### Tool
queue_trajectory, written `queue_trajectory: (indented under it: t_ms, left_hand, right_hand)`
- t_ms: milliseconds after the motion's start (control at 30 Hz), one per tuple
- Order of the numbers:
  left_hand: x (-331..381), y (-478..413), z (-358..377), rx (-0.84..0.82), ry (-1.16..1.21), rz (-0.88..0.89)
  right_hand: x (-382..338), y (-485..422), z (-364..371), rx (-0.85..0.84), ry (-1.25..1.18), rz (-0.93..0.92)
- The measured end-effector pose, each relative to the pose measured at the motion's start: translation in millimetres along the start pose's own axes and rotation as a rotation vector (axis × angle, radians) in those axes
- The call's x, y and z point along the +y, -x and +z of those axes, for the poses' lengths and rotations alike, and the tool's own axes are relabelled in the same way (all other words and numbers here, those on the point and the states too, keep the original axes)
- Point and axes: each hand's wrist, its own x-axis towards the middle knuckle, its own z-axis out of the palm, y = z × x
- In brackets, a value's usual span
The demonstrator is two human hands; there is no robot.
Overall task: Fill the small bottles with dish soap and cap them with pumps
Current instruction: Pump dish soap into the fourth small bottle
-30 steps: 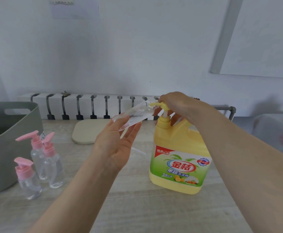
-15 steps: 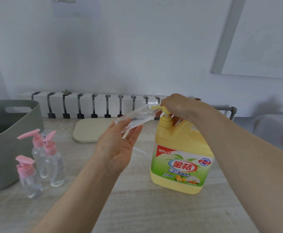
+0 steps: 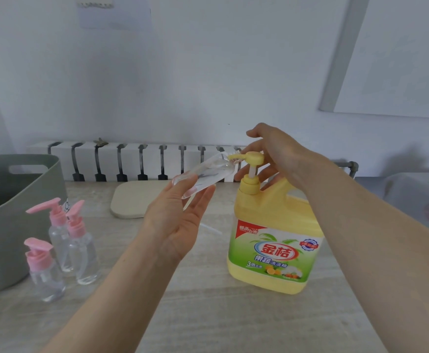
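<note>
Left hand [image 3: 175, 225] grips small clear plastic bottle [image 3: 203, 174] | long axis tilted, mouth at yellow pump spout [image 3: 236, 157] | right hand [image 3: 277, 149] relaxed, empty, nearer pump.

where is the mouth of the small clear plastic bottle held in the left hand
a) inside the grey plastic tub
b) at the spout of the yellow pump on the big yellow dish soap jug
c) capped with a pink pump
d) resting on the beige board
B: the left hand holds the small clear plastic bottle tilted, with its open mouth right at the spout of the yellow pump on the big yellow dish soap jug.
</note>
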Motion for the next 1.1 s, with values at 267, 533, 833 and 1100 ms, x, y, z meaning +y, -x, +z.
queue_trajectory:
  t_ms: [267,533,833,1100]
  left_hand:
    - [0.3,0.2,0.0,0.006,-0.003,0.003]
    - [-0.7,-1.0,-1.6,0.014,-0.003,0.001]
    - [-3.7,-2.1,-6.8,0.015,-0.007,0.002]
    - [-4.2,-1.5,-8.7,0.011,-0.008,-0.007]
  right_hand:
    - [-3.3,4.0,8.9,0.077,0.172,-0.005]
    - [-10.8,7.4,11.7,0.012,0.339,0.017]
    - [-10.0,5.1,13.1,0.006,0.455,0.033]
    - [-10.9,2.2,19.5,0.021,0.542,0.006]
